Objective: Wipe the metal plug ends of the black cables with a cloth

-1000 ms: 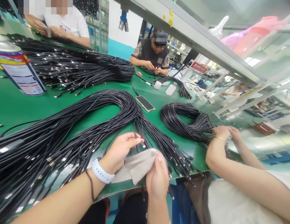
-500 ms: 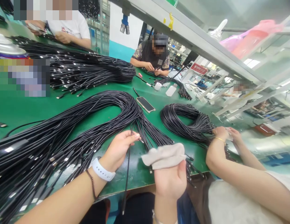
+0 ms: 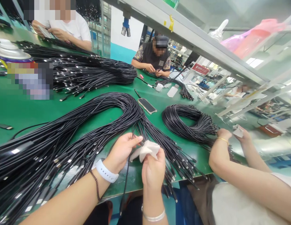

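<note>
My left hand (image 3: pixel 123 148) pinches a black cable close to its plug end, just above the green table (image 3: pixel 130 184). The rest of that cable (image 3: pixel 125 184) hangs down past the table's front edge. In my right hand (image 3: pixel 153 165) is a pale cloth (image 3: pixel 148 150), folded over the cable's end, so the plug is hidden inside it. Both hands are close together. Behind and left of them lies a large looped bundle of black cables (image 3: pixel 98 112), its plug ends fanned out toward me on both sides.
A phone (image 3: pixel 147 105) lies behind the bundle. To the right is a coiled cable bundle (image 3: pixel 183 122) beside a co-worker's arms (image 3: pixel 227 156). Farther back are another cable pile (image 3: pixel 93 72), a spray can (image 3: pixel 14 51), a clear bottle (image 3: pixel 173 91) and two seated people.
My right hand has moved left and brought the cloth onto the cable end at my left hand. The co-worker's hands on the right have moved apart, one holding a white cloth.
</note>
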{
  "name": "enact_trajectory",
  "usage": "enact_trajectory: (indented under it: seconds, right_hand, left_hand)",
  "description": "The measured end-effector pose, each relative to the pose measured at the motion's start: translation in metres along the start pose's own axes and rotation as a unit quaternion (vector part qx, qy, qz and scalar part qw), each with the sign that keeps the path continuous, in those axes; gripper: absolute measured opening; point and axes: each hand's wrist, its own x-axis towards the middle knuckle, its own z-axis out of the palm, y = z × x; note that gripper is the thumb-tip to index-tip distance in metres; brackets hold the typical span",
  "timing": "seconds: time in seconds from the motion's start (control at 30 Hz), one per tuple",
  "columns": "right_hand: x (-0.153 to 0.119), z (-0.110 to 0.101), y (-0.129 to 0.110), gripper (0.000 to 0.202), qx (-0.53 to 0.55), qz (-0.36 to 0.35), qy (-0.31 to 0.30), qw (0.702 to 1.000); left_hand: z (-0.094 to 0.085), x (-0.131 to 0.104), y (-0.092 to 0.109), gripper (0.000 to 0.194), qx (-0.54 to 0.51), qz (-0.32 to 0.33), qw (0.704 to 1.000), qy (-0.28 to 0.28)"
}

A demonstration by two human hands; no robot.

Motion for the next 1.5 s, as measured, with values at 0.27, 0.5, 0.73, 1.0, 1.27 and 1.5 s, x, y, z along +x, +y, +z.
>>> enact_trajectory:
  seconds: [0.27,0.5,0.73,1.0,1.27,1.5]
  right_hand:
    - [-0.003,0.003,-0.010,0.025,-0.254,0.006,-0.049,0.966]
    - [-0.005,-0.002,-0.017,0.027,-0.282,0.042,-0.159,0.945]
    - [-0.008,0.008,-0.022,0.030,-0.343,-0.008,-0.149,0.927]
    - [-0.011,0.015,-0.015,0.037,-0.310,-0.033,-0.091,0.946]
    - [-0.005,0.006,-0.017,0.029,-0.300,0.016,-0.120,0.946]
    - [0.001,0.006,-0.012,0.031,-0.318,0.003,-0.124,0.940]
  left_hand:
    - [0.003,-0.003,0.003,0.031,0.035,-0.024,0.999,0.008]
    - [0.003,-0.004,0.003,0.031,0.020,-0.026,0.999,-0.004]
    - [0.001,-0.004,-0.003,0.029,0.022,-0.004,1.000,-0.012]
    - [0.002,-0.002,-0.002,0.033,-0.013,-0.040,0.999,-0.029]
    - [-0.002,0.003,-0.007,0.040,0.048,-0.031,0.998,-0.015]
    - [-0.001,0.003,-0.007,0.044,0.056,-0.016,0.998,0.011]
